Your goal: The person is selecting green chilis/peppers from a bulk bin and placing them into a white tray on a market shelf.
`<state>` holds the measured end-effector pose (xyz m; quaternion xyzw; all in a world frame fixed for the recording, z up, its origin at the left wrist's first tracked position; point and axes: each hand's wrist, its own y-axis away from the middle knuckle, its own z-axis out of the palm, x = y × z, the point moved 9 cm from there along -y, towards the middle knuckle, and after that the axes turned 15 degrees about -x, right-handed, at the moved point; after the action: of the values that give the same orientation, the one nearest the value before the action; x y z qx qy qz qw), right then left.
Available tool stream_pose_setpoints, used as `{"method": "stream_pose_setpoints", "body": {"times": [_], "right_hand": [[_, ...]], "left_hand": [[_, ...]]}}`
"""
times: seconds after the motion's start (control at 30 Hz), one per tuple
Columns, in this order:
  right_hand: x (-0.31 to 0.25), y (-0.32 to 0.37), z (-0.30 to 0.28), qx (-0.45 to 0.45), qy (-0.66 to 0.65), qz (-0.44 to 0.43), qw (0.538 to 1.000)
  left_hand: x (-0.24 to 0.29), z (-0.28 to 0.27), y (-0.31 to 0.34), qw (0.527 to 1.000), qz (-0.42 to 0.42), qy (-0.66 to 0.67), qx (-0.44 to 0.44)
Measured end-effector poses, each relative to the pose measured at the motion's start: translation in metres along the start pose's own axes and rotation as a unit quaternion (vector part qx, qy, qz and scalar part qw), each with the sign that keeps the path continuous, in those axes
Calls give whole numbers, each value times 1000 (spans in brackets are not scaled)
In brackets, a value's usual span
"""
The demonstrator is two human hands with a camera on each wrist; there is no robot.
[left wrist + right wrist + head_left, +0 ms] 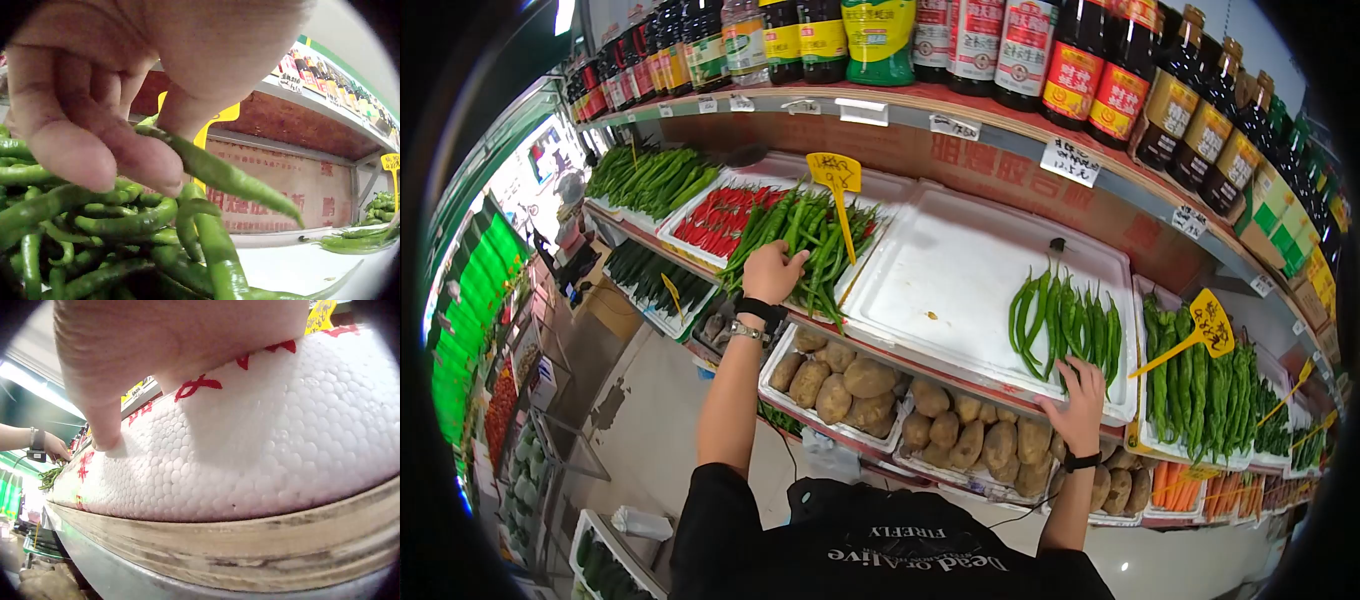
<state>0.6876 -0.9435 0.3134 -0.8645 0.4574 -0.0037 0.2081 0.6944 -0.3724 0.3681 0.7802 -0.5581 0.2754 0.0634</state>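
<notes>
My left hand (770, 275) is over a pile of green chili peppers (788, 222) on the left. In the left wrist view it pinches one green chili pepper (234, 178), whose tip points right over the pile. To the right is a large white foam tray (960, 265) with a row of green chili peppers (1064, 318) at its right end, lying side by side. My right hand (1080, 405) rests at that tray's front edge, fingers spread and close to the tips of the row. The right wrist view shows its thumb against the tray's outer wall (187, 462).
Red chilies (720, 220) lie left of the pile. Another tray of long green peppers (1195, 390) stands at right. Potatoes (840, 390) fill trays below. A shelf of sauce bottles (1000, 50) overhangs the back. Yellow price tags (835, 175) stick up among the peppers.
</notes>
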Motion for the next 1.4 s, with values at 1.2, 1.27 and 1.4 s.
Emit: {"method": "stream_pose_setpoints", "body": {"times": [1.2,1.27,1.4], "right_hand": [[29,-2,25,-85,-49,51,994],[25,-5,21,-89,-33,45,994],[15,-8,11,-36,-47,55,997]], "left_hand": [[160,99,154,917,395,23,43],[156,128,158,925,374,59,-15],[159,141,156,931,360,54,-21]]}}
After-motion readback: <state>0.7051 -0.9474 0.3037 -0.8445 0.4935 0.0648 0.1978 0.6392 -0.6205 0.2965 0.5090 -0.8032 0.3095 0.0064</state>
